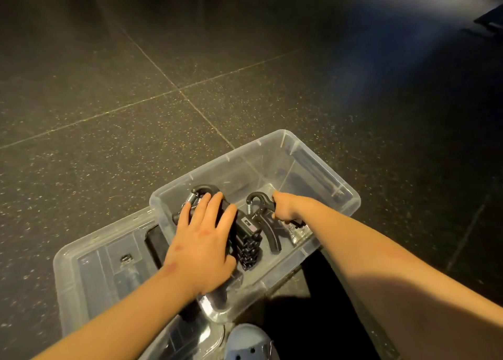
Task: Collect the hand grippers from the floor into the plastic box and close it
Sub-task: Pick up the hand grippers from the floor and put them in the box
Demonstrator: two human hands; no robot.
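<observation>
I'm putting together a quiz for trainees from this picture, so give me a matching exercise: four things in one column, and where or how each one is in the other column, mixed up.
Things:
1. left hand
2. right hand
3. lid
4. shoe

Place or state:
a. at the bottom edge of the view
b. flat on the stacked grippers in the box
c. off the box, on the floor to its left
d. curled round a single gripper

Pairs: 1-b, 2-d, 3-c, 4-a
</observation>
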